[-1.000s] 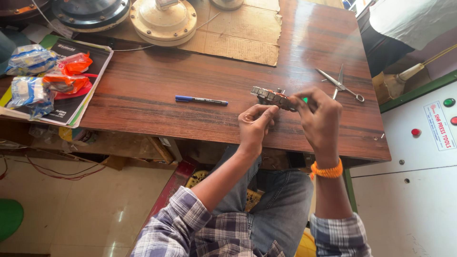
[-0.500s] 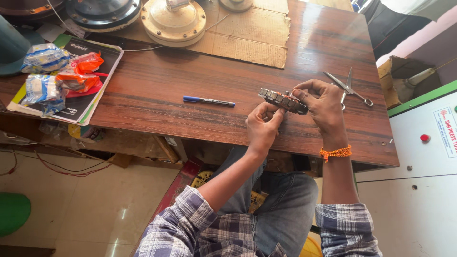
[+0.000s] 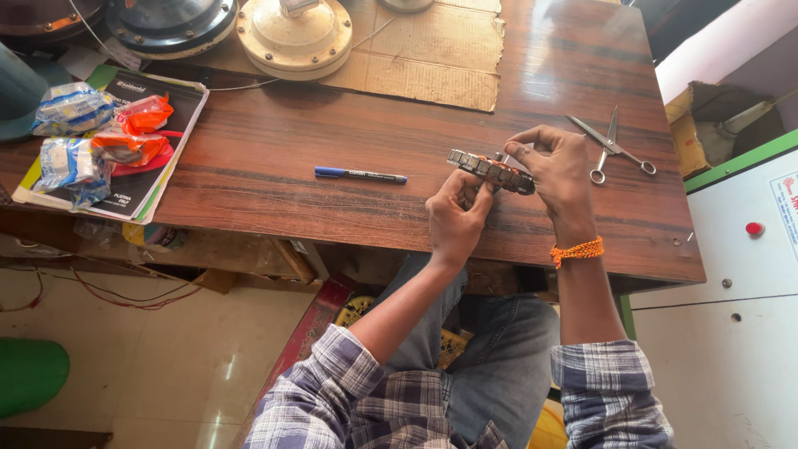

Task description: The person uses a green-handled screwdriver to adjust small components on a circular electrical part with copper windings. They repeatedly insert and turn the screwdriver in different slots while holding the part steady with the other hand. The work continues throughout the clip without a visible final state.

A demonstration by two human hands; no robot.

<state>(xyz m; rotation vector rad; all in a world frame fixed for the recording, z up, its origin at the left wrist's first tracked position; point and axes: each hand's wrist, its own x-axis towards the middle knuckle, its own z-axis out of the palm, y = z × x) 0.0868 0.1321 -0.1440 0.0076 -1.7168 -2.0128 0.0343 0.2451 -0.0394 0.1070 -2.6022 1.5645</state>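
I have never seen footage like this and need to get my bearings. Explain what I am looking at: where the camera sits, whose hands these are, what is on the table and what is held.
There is no machine here. The picture comes from a camera worn on a person's head, looking down at their own arms in checked sleeves. The left hand and the right hand, which wears an orange wrist thread, hold between them a long ridged metal part just above a wooden table. The fingers grip it at both ends. On the table lie a blue pen, scissors, a cardboard sheet, round metal housings at the far edge, and small plastic packets on a magazine at the left.
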